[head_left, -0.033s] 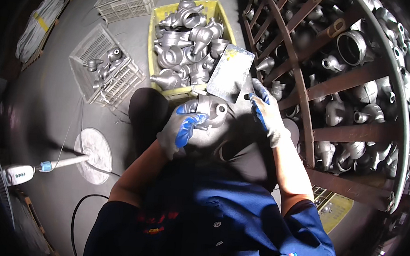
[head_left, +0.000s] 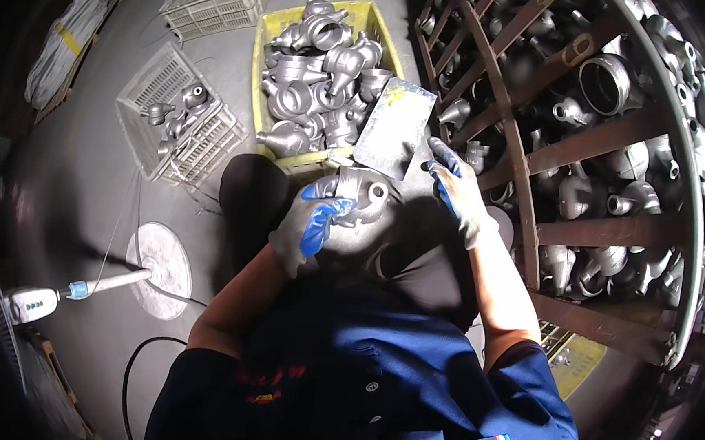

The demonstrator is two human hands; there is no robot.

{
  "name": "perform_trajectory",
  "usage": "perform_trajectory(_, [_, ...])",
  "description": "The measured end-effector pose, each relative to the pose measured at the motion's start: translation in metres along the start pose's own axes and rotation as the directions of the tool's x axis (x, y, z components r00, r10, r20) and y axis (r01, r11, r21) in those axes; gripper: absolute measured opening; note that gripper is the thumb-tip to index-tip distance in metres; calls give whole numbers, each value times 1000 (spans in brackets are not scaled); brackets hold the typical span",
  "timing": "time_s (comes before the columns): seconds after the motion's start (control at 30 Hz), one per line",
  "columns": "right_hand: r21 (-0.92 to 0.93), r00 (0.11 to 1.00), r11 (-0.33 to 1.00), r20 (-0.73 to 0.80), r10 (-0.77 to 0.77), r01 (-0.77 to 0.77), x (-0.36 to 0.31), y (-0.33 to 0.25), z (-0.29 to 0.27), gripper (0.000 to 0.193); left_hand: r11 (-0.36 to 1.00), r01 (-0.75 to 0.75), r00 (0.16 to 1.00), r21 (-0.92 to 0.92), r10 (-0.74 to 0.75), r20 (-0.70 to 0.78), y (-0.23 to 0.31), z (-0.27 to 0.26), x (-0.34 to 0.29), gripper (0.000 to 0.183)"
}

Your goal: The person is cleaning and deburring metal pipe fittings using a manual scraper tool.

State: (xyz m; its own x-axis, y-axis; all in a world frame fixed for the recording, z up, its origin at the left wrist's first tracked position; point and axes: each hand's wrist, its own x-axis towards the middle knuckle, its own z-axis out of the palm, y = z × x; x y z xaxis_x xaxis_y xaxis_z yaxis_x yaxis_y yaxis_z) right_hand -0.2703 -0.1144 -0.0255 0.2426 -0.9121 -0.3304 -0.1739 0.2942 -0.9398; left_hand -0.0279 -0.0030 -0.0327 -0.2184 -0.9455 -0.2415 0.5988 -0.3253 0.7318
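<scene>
My left hand point(head_left: 313, 220), in a grey glove with blue coating, is closed round a grey metal casting point(head_left: 362, 194). The casting is a rounded body with a small round opening that shows on its right side, and it is held above my lap. My right hand point(head_left: 455, 186), gloved the same way, is off to the right, apart from the casting. Its fingers are part bent and spread, and I see nothing in them. Just left of that hand a flat metal plate point(head_left: 395, 125) rests tilted against the near right corner of a yellow crate point(head_left: 291, 164) piled with similar castings.
A rusty metal cage point(head_left: 528, 163) full of castings stands close on my right. At left are a pale plastic crate point(head_left: 153, 83) with a few castings, another pale crate point(head_left: 220, 2) and a standing fan point(head_left: 161, 268) with its cable. A second yellow crate point(head_left: 579, 367) lies lower right.
</scene>
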Motion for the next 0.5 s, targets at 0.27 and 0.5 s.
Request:
perform_trajectory(0.27, [-671, 955, 736, -155, -253, 86, 97, 16, -13, 30, 998, 48, 999, -51, -48, -13, -17, -13, 18, 30])
perform_trajectory(0.5, [-821, 978, 566, -173, -117, -78, 125, -5, -11, 31, 992, 89, 992, -85, -96, -80, -19, -18, 28, 33])
